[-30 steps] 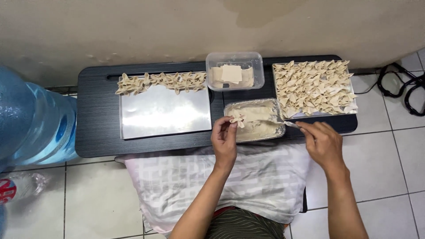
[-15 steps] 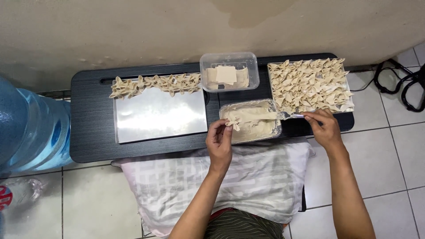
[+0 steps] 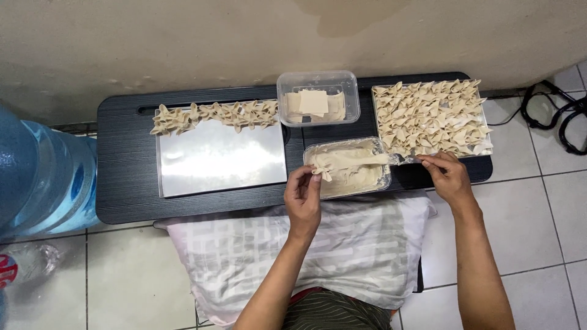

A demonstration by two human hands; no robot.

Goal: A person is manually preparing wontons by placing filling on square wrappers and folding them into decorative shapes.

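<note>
Dumpling (image 3: 322,173) pinched at left hand's (image 3: 303,197) fingertips.

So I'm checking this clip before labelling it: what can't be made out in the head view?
- What the left hand pinches: a small pale piece, partly covered by its fingers.
- The tool in the right hand: its handle is hidden in the grip.
- The filling in the tub: too pale and smooth to identify.
- The blue water jug: cut off by the left edge.
- The dumplings on the right tray: too small to count.

Bright, even light; glare on the metal tray (image 3: 220,160); sharp focus.
</note>
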